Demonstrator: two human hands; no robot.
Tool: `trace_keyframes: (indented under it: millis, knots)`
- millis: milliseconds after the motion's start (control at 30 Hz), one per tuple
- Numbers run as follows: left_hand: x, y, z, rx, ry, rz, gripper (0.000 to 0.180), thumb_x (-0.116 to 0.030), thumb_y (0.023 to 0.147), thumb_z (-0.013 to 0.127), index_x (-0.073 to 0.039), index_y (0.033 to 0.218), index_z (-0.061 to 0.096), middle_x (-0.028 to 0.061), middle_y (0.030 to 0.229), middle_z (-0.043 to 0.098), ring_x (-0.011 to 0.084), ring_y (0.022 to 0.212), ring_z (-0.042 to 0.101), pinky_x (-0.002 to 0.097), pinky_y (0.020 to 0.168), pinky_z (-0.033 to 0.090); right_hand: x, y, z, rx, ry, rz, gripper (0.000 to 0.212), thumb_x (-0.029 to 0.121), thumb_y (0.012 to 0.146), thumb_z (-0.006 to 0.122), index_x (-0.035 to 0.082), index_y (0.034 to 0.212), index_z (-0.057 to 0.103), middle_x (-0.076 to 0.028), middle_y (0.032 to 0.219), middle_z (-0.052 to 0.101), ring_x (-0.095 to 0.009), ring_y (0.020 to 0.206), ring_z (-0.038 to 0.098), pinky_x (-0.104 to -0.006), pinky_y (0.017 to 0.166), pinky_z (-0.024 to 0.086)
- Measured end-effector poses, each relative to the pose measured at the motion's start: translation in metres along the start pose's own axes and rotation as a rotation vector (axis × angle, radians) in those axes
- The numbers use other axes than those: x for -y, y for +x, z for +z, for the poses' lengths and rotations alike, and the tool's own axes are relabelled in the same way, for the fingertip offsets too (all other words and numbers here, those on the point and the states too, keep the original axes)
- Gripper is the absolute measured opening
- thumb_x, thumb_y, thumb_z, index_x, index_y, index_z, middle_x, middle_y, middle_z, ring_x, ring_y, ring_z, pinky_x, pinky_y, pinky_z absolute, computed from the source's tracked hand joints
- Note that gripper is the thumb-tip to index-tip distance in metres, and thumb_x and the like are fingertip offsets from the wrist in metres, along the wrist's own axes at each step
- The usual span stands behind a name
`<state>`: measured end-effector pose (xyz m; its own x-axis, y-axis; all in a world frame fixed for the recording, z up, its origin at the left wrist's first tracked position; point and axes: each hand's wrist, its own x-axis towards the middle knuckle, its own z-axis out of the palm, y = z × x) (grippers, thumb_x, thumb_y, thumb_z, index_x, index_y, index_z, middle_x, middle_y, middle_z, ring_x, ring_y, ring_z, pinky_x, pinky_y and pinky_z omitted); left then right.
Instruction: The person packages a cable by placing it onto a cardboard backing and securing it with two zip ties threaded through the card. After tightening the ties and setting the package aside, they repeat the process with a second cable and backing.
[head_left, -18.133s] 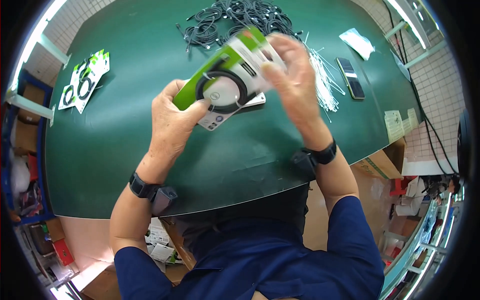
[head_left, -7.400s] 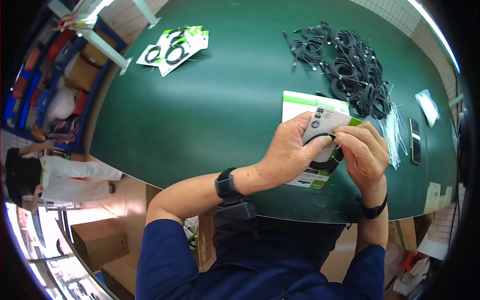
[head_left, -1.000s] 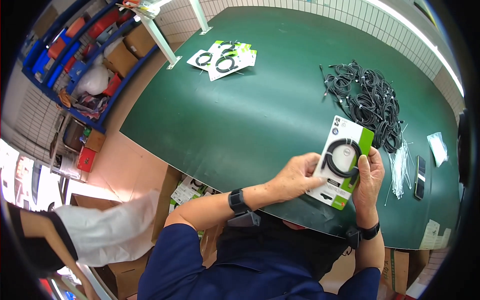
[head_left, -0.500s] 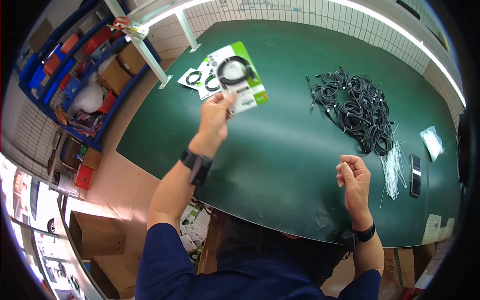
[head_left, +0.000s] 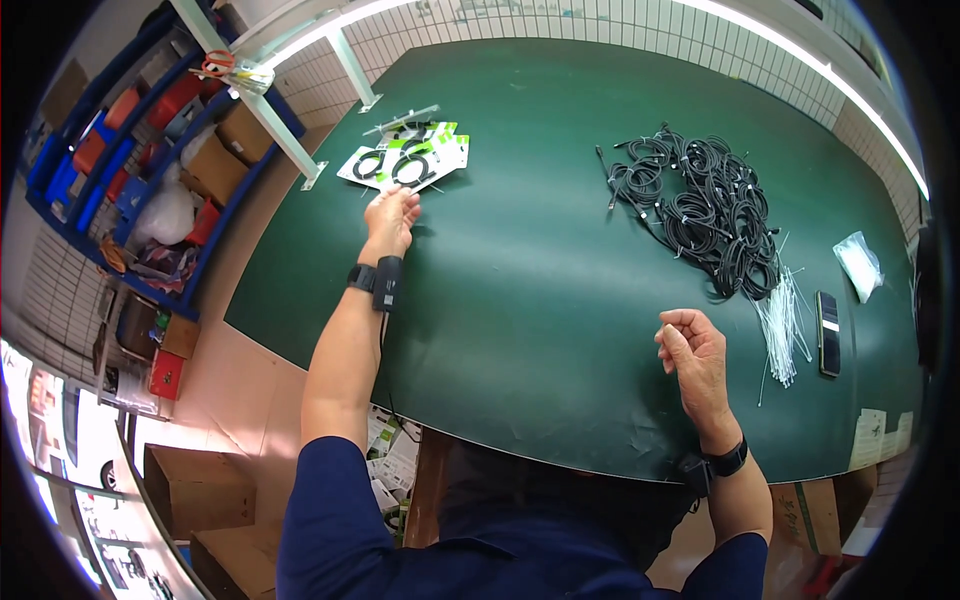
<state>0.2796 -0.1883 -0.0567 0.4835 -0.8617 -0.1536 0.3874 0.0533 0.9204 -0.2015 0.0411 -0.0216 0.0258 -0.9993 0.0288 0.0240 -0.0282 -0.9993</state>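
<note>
Carded cables: a pile of white-and-green cards [head_left: 432, 170] is seen on the desk [head_left: 520, 290], upper left of the frame.
Edge-on card: one card [head_left: 402, 120] is shown nearly edge-on at the pile's far side; whether it is fully settled cannot be told.
Left hand: the hand [head_left: 390, 222] is extended to the pile's lower edge, grip part-open, nothing seen held; contact with the cards cannot be confirmed.
Right hand: the hand [head_left: 697, 365] is held loosely curled at lower right, nothing seen in the grip; fingertip closure cannot be told.
Coiled cables: a black heap [head_left: 735, 190] is noted at upper right, white ties [head_left: 783, 340] below it.
Step in hand: judged to be the adding of a card to the pile.
Next move: clearance of the left fingers without dragging the cards is called for.
</note>
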Motion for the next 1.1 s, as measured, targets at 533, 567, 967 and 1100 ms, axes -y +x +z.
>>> trace_keyframes:
  millis: [533,567,967,1100]
  knots:
    - [0.000,-0.122,0.089,0.540,0.583,0.052,0.026,-0.015,0.094,0.076,-0.002,0.117,0.070,0.0025,0.100,0.073,0.0135,0.090,0.071,0.0263,0.069,0.054,0.002,0.013,0.005,0.031,-0.115,-0.036,0.018,0.012,0.104,0.062,0.000,0.116,0.068,-0.004,0.092,0.071,-0.007,0.073,0.062,-0.0205,0.062,0.050]
    - [0.006,-0.137,0.105,0.589,0.576,0.027,0.026,-0.015,0.094,0.076,-0.002,0.117,0.070,0.0025,0.100,0.073,0.0135,0.090,0.071,0.0263,0.069,0.054,0.001,0.013,0.005,0.025,-0.108,-0.014,0.018,0.012,0.104,0.063,0.000,0.117,0.068,-0.004,0.092,0.071,-0.007,0.074,0.063,-0.0210,0.063,0.051]
    - [0.075,-0.219,0.255,1.132,0.778,0.898,0.027,-0.005,0.089,0.076,-0.002,0.115,0.071,0.0070,0.101,0.072,0.0235,0.099,0.070,0.0350,0.082,0.057,-0.002,-0.005,0.005,0.094,-0.287,-0.271,0.011,0.008,0.098,0.071,0.002,0.108,0.070,-0.005,0.091,0.072,-0.013,0.076,0.068,-0.0289,0.070,0.056]
    - [0.112,-0.207,0.294,1.051,0.812,1.347,0.032,-0.009,0.086,0.079,-0.003,0.117,0.071,0.0092,0.108,0.070,0.0297,0.109,0.066,0.0391,0.090,0.056,-0.005,-0.011,0.009,0.205,-0.429,-0.472,0.010,0.009,0.095,0.074,0.004,0.101,0.069,-0.008,0.088,0.070,-0.022,0.076,0.070,-0.0332,0.069,0.057]
